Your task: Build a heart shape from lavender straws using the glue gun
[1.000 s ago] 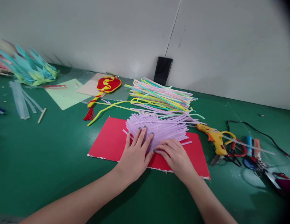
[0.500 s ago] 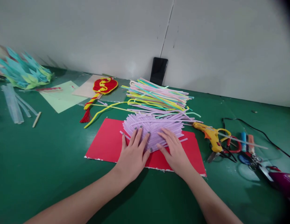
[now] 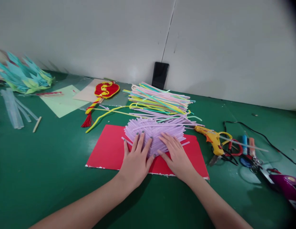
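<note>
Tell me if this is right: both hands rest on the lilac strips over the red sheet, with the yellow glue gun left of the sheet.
Not quite: in the head view, the yellow glue gun lies right of the red sheet, not left. The left hand and right hand do rest on the lilac strips.

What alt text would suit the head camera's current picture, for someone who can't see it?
A person's left hand and right hand rest on lavender strips atop a red board on a green table. Behind lies a multicolored strip pile; to the right, a yellow glue gun.
</note>
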Demonstrator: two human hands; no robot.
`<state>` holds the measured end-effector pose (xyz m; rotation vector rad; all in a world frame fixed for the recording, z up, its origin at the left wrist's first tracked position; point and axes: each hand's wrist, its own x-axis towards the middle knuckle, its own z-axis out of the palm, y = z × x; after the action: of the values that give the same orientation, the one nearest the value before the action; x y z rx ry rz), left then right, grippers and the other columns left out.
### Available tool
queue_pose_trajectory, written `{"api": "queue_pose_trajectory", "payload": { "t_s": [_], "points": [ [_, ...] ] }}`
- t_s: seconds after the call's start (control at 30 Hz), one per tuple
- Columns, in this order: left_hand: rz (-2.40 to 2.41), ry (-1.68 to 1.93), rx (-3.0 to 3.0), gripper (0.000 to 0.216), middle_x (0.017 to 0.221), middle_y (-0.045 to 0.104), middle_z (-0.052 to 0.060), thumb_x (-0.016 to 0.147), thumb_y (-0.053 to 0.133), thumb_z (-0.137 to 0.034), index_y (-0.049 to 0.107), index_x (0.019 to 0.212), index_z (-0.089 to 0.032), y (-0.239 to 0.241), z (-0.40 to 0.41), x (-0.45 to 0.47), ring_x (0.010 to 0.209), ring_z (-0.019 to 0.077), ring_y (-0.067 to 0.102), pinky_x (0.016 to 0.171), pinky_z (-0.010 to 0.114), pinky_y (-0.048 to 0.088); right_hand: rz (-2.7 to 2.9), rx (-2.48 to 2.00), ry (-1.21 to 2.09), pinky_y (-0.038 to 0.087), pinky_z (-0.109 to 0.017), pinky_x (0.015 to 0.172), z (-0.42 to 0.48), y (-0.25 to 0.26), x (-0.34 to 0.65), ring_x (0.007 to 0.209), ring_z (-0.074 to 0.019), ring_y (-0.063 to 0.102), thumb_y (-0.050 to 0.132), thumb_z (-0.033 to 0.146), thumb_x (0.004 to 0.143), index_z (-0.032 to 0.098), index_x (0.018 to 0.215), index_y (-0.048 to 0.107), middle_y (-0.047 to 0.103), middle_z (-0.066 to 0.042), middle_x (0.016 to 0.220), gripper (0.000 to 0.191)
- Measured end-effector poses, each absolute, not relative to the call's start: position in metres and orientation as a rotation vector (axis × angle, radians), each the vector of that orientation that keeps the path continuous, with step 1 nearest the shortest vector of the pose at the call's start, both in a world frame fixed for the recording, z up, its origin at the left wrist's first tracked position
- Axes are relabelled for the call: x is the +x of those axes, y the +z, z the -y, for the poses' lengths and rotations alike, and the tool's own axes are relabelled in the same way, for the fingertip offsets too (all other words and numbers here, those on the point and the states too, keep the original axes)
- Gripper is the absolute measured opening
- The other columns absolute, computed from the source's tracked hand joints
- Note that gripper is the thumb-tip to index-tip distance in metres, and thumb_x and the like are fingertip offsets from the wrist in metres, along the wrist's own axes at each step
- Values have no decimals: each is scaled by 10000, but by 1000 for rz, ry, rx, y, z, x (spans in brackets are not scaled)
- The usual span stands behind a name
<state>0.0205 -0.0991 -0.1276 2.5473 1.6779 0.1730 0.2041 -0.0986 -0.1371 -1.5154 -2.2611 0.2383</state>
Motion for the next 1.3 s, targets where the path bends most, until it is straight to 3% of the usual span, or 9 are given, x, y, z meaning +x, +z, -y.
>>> {"api": "queue_pose_trajectory", "payload": {
  "t_s": [0.33, 0.73, 0.83, 0.93, 1.03, 1.13, 1.3],
  "points": [
    [-1651, 157, 2564, 538, 1540, 187, 95, 946, 325, -433, 267, 1448, -245, -129, 96, 20, 1402, 304, 187, 1060, 641, 183, 2277, -1623, 140, 248, -511, 1120, 100, -138, 199, 1404, -242, 207, 402, 444, 926, 175, 1417, 328, 311, -98, 1496, 564],
    [-1646, 195, 2590, 524, 1535, 206, 86, 942, 347, -401, 283, 1441, -257, -130, 97, 18, 1402, 299, 195, 1062, 636, 196, 2216, -1574, 202, 253, -532, 1108, 105, -138, 198, 1404, -255, 206, 407, 452, 922, 219, 1418, 323, 322, -96, 1492, 554],
    [-1643, 187, 2587, 521, 1530, 218, 96, 939, 356, -395, 300, 1436, -250, -129, 97, 19, 1396, 306, 212, 1060, 640, 198, 2028, -1557, 205, 371, -473, 1043, 101, -132, 222, 1315, -240, 381, 424, 395, 923, 216, 1318, 455, 467, -113, 1384, 434],
    [-1631, 191, 2596, 513, 1529, 222, 90, 935, 368, -389, 320, 1427, -250, -127, 96, 20, 1394, 309, 217, 1061, 642, 198, 1721, -1702, -46, 445, -441, 929, 98, -125, 272, 1026, -242, 577, 467, 392, 891, 202, 994, 633, 642, -107, 1029, 272],
    [-1631, 201, 2603, 513, 1528, 226, 90, 934, 375, -383, 322, 1427, -248, -128, 96, 20, 1392, 312, 222, 1058, 645, 200, 1566, -2046, -265, 444, -460, 846, 100, -123, 328, 886, -279, 579, 442, 486, 857, 174, 877, 643, 625, -123, 876, 371],
    [-1632, 211, 2604, 509, 1524, 237, 97, 937, 368, -383, 325, 1425, -245, -130, 97, 19, 1389, 312, 230, 1057, 649, 194, 1439, -2327, -171, 441, -439, 792, 105, -128, 362, 827, -285, 570, 450, 554, 810, 175, 861, 630, 604, -93, 770, 422],
    [-1602, 268, 2628, 527, 1522, 243, 103, 944, 340, -401, 286, 1439, -228, -123, 93, 19, 1395, 295, 219, 1079, 623, 176, 1309, -2447, -4, 436, -406, 760, 106, -136, 371, 797, -267, 570, 415, 621, 789, 186, 836, 632, 596, -92, 819, 489]
  ]
}}
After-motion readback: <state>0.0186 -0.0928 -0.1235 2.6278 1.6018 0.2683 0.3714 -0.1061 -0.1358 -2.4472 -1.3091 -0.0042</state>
